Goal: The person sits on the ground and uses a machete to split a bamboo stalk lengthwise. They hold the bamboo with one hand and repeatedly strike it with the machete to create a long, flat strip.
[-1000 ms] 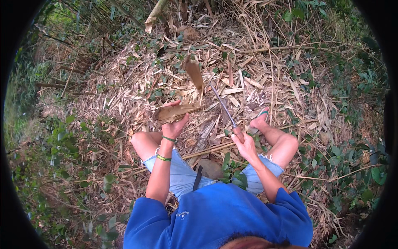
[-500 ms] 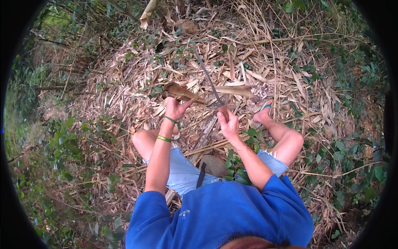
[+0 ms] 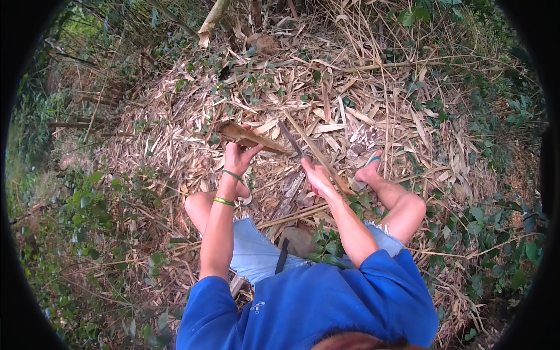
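Observation:
My left hand [image 3: 239,158] is closed on a split bamboo piece [image 3: 249,136], a tan, hollowed length that slants down to the right. In my right hand [image 3: 318,176] is a machete [image 3: 290,137]. Its dark blade points up and away, close to the right end of the bamboo, and my fingers cover the handle. Just right of the blade a long, narrow bamboo strip [image 3: 318,153] runs diagonally past my right hand; I cannot tell whether it touches the hand or the blade.
Dry bamboo leaves and chips [image 3: 192,116] cover the ground. A grey stone [image 3: 298,241] sits between my legs beside green leaves [image 3: 329,248]. A bamboo stem [image 3: 211,20] and a brown rock [image 3: 263,44] stand farther off. My sandalled right foot [image 3: 370,168] is near the strip.
The bamboo strip has swung from nearly level to a steep diagonal. My right hand has moved slightly left, the machete blade now looking foreshortened. My left hand and its bamboo have shifted slightly left.

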A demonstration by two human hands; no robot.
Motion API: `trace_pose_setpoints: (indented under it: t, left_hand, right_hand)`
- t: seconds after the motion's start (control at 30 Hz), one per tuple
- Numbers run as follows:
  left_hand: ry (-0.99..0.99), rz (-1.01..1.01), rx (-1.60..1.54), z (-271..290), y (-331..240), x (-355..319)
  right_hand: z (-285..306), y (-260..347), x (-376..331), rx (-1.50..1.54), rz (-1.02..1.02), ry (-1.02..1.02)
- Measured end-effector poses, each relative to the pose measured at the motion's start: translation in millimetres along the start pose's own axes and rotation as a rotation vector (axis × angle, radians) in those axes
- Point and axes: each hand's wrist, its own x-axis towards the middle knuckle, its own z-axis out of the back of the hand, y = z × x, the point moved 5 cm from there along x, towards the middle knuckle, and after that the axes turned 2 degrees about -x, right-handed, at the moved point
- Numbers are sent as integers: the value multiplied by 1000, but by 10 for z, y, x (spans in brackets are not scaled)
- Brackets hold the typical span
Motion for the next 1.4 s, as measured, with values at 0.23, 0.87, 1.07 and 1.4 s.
trace_pose_setpoints:
  t: [0.23, 0.87, 1.07, 1.4]
  left_hand:
    - [45, -29, 115, -44, 24, 84]
    - [53, 103, -103, 170, -61, -402]
    - [122, 14, -35, 168, -125, -497]
    - [-137, -127, 36, 359, -509, -1234]
  right_hand:
    - [-350, 393, -537, 290, 833, -222]
    - [-531, -40, -586, 276, 487, -125]
    - [-634, -1065, 60, -402, 280, -246]
    - [-949, -1518, 82, -591, 236, -126]
